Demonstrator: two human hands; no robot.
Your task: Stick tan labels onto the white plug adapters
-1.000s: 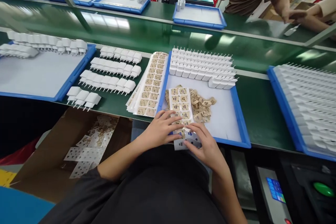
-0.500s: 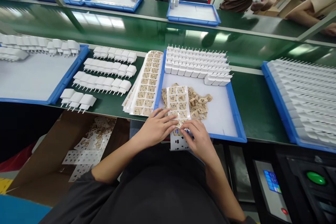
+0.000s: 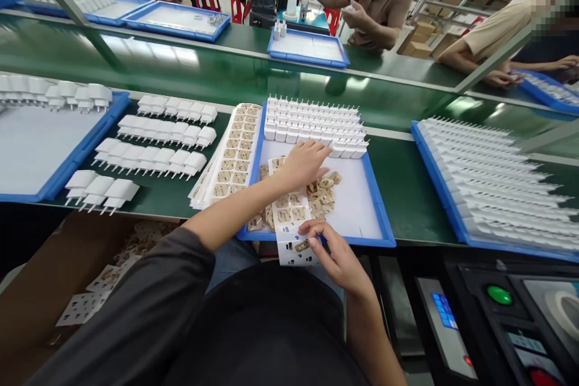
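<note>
At frame centre, the left hand point(image 3: 304, 161) lies open, fingers spread over loose labels point(image 3: 322, 188) in the blue tray point(image 3: 379, 217). Just below, the right hand point(image 3: 337, 253) pinches a label sheet point(image 3: 292, 226) at the tray's near edge. White plugs point(image 3: 312, 123) fill the tray's far side on the green desk point(image 3: 407, 193).

We see loose white chargers point(image 3: 149, 148) lined on the green bench point(image 3: 407, 193), a cardboard box point(image 3: 40, 289) below, and a green button point(image 3: 499, 295) at right.

Green bench point(image 3: 407, 193) with blue trays point(image 3: 377, 217), loose white plugs point(image 3: 149, 145), label sheets point(image 3: 230, 157).
</note>
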